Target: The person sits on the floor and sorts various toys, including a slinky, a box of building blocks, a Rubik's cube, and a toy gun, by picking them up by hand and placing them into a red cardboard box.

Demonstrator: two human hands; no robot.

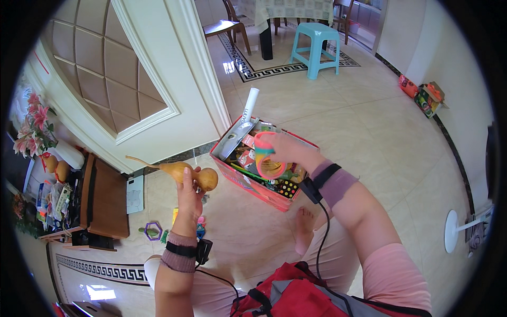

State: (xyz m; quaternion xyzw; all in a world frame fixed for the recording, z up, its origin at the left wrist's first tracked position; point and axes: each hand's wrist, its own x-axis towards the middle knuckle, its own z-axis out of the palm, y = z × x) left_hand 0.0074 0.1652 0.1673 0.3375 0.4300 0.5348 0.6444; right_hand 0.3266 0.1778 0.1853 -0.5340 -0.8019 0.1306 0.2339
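Note:
My left hand (190, 190) holds a dried bottle gourd (176, 170) above the floor, its curved stem pointing left. My right hand (281, 148) grips a rainbow-coloured plastic spring toy (262, 152) over a red cardboard box (253, 184). The box is packed with mixed things: a grey metallic-looking piece (236, 138), a white tube (250, 104) bearing writing that sticks up at the back, and a black item with coloured dots (288, 189) at the near corner. The spring toy hides part of the contents.
Small toys, among them a purple hexagon frame (153, 231), lie on the floor at left. A wooden cabinet (105, 196) stands beyond them, beside a panelled white door (190, 99). A blue plastic stool (317, 33) stands ahead; a white fan-like base (451, 231) is at right.

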